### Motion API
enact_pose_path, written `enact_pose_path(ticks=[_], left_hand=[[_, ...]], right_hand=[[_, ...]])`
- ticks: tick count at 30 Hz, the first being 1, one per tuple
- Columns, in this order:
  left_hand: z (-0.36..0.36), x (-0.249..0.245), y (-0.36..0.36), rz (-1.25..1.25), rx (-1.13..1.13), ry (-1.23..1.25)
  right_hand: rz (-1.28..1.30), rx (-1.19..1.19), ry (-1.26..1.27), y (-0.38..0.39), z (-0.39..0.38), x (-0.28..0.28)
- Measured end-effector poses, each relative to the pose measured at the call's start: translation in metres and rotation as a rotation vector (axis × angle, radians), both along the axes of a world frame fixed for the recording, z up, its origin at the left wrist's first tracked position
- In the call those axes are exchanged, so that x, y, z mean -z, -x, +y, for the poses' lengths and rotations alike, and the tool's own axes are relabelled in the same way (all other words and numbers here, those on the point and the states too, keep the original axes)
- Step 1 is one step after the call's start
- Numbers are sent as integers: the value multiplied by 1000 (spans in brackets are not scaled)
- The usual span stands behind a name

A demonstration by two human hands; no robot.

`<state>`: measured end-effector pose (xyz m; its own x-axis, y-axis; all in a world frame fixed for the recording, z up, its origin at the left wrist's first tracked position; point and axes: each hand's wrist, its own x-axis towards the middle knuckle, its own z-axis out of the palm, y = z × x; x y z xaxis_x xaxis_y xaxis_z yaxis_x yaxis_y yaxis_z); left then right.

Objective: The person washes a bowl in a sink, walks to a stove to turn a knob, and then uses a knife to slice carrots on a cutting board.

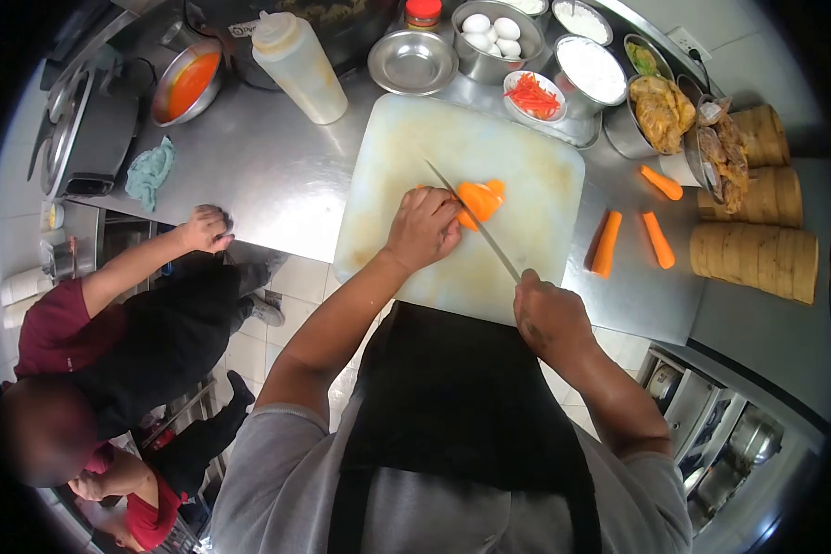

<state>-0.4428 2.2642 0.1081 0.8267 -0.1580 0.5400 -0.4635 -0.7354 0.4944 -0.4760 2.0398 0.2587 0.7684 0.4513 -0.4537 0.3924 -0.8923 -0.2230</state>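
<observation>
Over the cutting board (388, 138), knife (499, 247) against carrot pieces (482, 200)

At far left, a co-worker's hand (208, 229) near the steel counter (240, 175), below a teal cloth (150, 174). On the cutting board, left hand (425, 226) curled beside the blade, impossible to tell whether clamped on anything. Along the blade, carrot pieces lying mid-board. Next, right hand (552, 319) wrapped around the knife's handle, apart from the left. Farther right, three carrots (606, 245) on the steel counter, near bamboo steamers (752, 263).

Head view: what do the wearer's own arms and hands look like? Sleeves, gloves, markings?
Short grey sleeves; forearms bare. Left hand and right hand ungloved; no watch or cables visible. Dark marking on the right hand, too small to make out.
</observation>
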Motion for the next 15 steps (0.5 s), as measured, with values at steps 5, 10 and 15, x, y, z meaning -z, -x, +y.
enact_pose_path(ticks=[5,10,15], left_hand=[[-1,-2,0,-43,-22,10],[0,-1,2,-8,-8,21],[0,-4,0,-21,-14,8]], right_hand=[[-34,0,-252,-19,20,67],[-48,136,-229,-30,31,84],[-11,118,-159,-25,29,37]])
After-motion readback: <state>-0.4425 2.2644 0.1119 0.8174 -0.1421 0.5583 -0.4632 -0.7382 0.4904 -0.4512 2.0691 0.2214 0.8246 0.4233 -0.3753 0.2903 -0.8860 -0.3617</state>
